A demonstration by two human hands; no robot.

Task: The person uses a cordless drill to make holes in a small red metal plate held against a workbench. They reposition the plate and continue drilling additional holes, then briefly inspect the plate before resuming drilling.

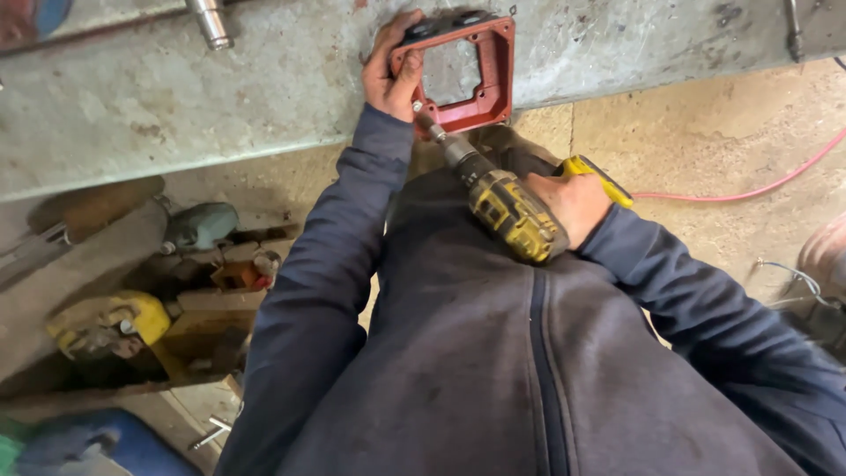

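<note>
The left hand (pixel 389 75) was clamped on the red square frame (pixel 458 70), pressed to the grey metal beam (pixel 176 97) at upper centre; the right hand (pixel 575 204) was closed round the yellow drill (pixel 511 211), its bit at the frame's lower-left corner; the drill was best kept square and the frame pinned flat.

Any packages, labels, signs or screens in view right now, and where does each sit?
None that can be made out: no package, sign or screen.
Nearest thing to a marking: the drill in the right hand, a yellow and black body; any label on it is too blurred to tell.
The red square frame under the left hand looks plain.
</note>
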